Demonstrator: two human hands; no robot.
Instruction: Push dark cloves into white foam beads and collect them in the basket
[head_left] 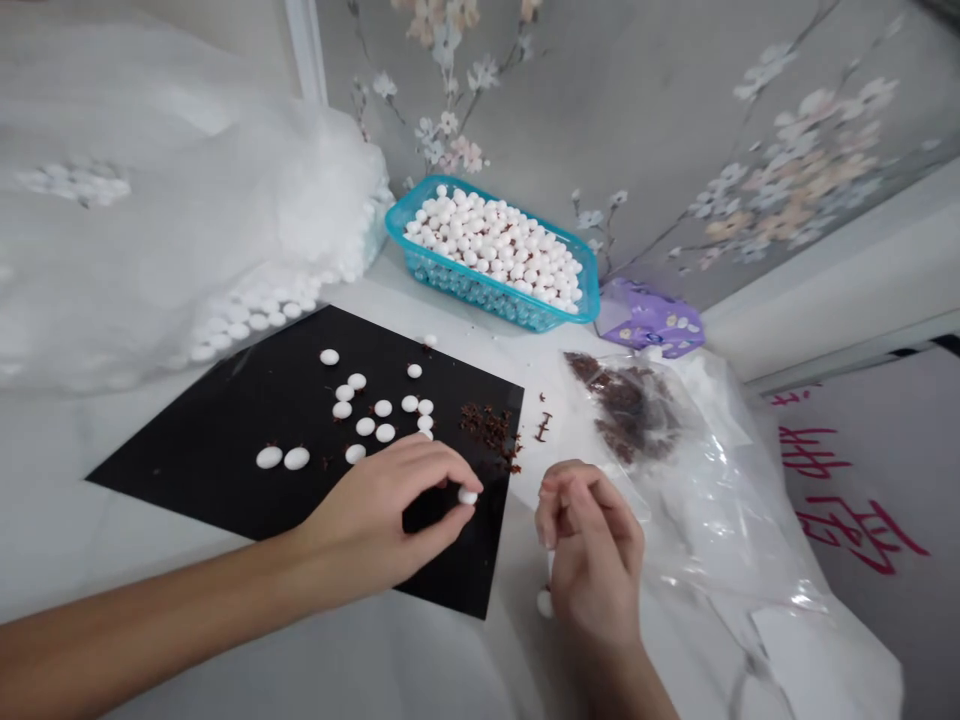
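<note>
My left hand pinches a small white ball between thumb and fingertips, above the right part of a black mat. To its right, my right hand is closed, thumb against curled fingers; whatever is in them is too small or hidden to make out. Beside that hand, another white ball shows low on the white table. Several white balls lie scattered on the mat, some with small brown bits at them. A loose heap of tiny reddish-brown pieces lies at the mat's right edge.
A blue plastic basket full of white balls stands at the back. Large translucent bags with white balls fill the left. On the right are a clear bag of brown pieces, a purple packet and a board with pink writing.
</note>
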